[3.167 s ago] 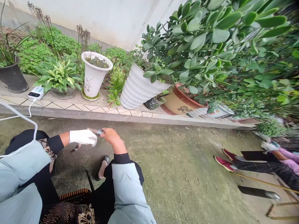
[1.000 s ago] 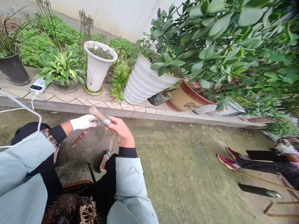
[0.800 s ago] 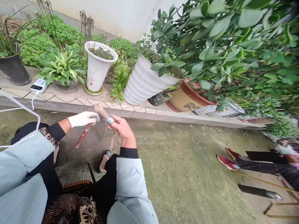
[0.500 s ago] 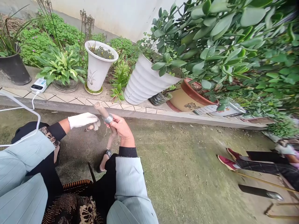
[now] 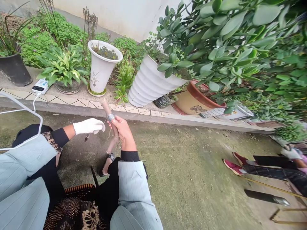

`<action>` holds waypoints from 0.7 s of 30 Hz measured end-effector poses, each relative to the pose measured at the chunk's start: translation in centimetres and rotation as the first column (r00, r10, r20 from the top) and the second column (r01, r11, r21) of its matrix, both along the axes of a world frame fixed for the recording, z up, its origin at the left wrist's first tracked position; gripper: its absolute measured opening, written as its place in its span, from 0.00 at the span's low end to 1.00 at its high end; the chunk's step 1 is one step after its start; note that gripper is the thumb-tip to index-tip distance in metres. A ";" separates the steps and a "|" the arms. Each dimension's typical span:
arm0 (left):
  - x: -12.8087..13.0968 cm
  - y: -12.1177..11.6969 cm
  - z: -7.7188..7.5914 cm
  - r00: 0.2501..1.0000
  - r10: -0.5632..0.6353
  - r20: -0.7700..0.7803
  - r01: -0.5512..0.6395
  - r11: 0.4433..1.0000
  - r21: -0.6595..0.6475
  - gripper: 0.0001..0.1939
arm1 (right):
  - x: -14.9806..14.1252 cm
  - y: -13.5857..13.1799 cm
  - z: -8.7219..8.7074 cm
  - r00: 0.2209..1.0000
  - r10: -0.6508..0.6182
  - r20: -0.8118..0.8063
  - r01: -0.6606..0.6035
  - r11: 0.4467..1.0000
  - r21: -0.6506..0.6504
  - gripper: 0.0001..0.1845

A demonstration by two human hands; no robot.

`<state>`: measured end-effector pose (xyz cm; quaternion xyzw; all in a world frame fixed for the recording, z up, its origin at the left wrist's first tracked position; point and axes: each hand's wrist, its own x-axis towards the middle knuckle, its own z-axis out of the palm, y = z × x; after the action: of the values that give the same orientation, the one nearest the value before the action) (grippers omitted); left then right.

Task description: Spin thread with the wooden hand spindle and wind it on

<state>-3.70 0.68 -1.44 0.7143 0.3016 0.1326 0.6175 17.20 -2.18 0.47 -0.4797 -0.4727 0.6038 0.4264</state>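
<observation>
My right hand (image 5: 122, 129), bare, grips a peeled, light-brown forked branch (image 5: 106, 107) below a coil of silvery wire (image 5: 110, 117) wound round it. The branch's upper end points up and away; its lower part runs down toward my shoe. To its left, my left hand (image 5: 88, 126) in a white knitted glove is closed, fingers curled. A thin strand of wire seems to run from the coil to the gloved fingertips. A small brown stick-like piece (image 5: 86, 137) pokes out under the glove; its other end is hidden.
Beyond my hands runs a tiled ledge (image 5: 69, 99) with a white pot (image 5: 99, 75), a ribbed white planter (image 5: 150, 83), a tan pot (image 5: 192, 100) and a small white device (image 5: 40, 86) on a cable. At right are another person's red shoes (image 5: 232, 166) and a dark blade-like object (image 5: 261, 195).
My gloved left hand has shifted slightly right and its fingers have curled closer to the coil. The branch has tilted more upright, and the brown piece under the glove has swung down.
</observation>
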 end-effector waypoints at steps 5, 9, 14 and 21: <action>0.3 -1.2 0.4 0.973 -0.201 -0.115 0.200 0.980 -0.025 0.14 | -0.3 0.8 -1.0 0.818 -0.122 0.562 0.122 0.992 0.038 0.21; 0.0 -0.9 1.2 0.970 -0.182 -0.160 0.199 0.975 0.101 0.12 | 0.4 0.4 -0.4 0.293 0.167 0.941 -0.138 0.982 -0.131 0.15; -0.7 0.9 0.4 0.996 -0.082 -0.031 0.084 0.993 0.086 0.12 | 2.5 -0.9 0.9 0.470 0.766 0.437 -0.668 0.633 -0.391 0.16; -0.3 1.1 -1.0 0.999 -0.027 0.035 0.030 0.995 -0.097 0.15 | 2.4 -0.8 1.4 0.999 0.016 0.031 -0.018 0.998 0.066 0.27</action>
<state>-4.03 1.83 -2.44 0.6850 0.2870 0.1210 0.6586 19.58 -2.98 1.88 -0.4704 -0.5027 0.5843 0.4297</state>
